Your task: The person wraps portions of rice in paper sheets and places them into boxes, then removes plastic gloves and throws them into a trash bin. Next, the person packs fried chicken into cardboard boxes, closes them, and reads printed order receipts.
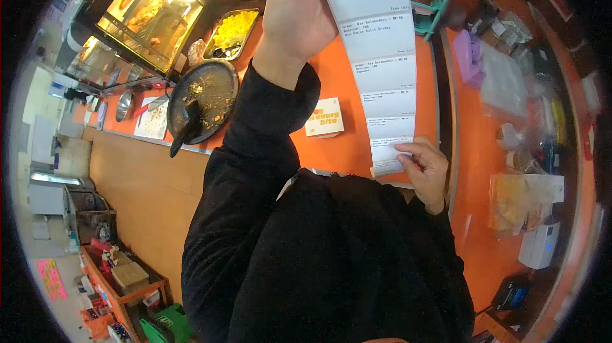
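Observation:
A long strip of printed white order labels [381, 43] stretches downward between my two hands, over the orange counter. My left hand [296, 14] is raised at the top of the view, holding the strip's upper end, with fingertips showing past its right edge; the thumb is out of sight. Lower down, my right hand [426, 167] pinches the bottom part of the strip between thumb and fingers. Just left of the strip sits a small white box [324, 118] with orange and yellow lettering. Small print on the labels is only partly legible.
A round black pan [226, 81] with crumbs and a black-handled tool stands left on the orange counter [347, 78]. Behind it are a metal tray [245, 50] of yellow pieces and a lit food warmer [143, 21]. A teal rack [440, 5] and packaging [503, 81] are right.

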A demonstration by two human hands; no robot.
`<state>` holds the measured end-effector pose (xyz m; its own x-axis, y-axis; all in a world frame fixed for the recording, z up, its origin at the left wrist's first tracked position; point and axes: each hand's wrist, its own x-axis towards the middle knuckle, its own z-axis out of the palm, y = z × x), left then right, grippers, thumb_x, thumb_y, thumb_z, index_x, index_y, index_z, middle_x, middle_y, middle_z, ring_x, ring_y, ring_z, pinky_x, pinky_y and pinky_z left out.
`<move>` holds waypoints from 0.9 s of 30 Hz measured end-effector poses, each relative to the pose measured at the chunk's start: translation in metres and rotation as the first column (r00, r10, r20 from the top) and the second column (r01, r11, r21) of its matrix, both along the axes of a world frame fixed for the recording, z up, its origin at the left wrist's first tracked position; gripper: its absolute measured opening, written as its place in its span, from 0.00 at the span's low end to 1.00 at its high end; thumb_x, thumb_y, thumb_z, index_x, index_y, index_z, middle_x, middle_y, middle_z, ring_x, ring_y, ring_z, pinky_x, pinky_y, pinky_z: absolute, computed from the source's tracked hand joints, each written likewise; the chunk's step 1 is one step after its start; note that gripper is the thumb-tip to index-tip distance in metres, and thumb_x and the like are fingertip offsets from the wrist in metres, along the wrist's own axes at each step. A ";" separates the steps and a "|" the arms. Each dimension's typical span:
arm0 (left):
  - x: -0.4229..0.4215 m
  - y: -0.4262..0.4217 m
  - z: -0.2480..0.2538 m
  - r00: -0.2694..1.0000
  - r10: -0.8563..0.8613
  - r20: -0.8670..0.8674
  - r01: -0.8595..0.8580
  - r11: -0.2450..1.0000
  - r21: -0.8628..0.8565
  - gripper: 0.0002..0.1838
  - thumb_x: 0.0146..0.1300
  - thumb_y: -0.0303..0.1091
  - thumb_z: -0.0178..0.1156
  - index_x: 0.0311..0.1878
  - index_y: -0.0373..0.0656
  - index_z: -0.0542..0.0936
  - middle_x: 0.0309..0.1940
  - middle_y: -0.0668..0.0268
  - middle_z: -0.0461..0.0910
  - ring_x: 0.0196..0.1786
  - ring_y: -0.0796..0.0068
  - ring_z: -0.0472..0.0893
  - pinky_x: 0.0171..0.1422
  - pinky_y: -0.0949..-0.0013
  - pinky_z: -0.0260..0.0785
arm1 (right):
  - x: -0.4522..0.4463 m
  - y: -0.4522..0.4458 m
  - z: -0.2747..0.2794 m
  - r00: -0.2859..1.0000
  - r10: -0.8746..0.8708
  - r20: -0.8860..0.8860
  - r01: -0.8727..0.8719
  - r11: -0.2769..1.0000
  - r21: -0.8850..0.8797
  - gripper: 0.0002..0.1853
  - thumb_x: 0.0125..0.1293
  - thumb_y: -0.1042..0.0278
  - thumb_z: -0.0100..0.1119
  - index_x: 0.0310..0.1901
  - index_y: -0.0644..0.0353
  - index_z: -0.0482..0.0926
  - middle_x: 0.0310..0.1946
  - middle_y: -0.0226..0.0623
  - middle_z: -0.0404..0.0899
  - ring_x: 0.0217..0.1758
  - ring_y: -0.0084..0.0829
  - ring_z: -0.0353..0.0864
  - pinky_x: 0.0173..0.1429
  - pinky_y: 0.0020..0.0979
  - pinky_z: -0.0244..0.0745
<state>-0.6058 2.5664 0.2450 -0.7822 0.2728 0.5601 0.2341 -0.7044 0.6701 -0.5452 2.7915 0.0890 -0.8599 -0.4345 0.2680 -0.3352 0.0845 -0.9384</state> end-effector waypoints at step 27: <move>0.054 -0.102 -0.058 0.816 0.558 0.151 -0.517 0.822 -0.238 0.22 0.47 0.23 0.60 0.47 0.37 0.65 0.36 0.62 0.75 0.38 0.76 0.75 0.43 0.75 0.67 | -0.045 -0.196 0.080 0.815 -0.176 -0.552 0.000 0.953 -0.304 0.11 0.42 0.79 0.62 0.32 0.64 0.78 0.23 0.34 0.74 0.24 0.22 0.73 0.27 0.19 0.69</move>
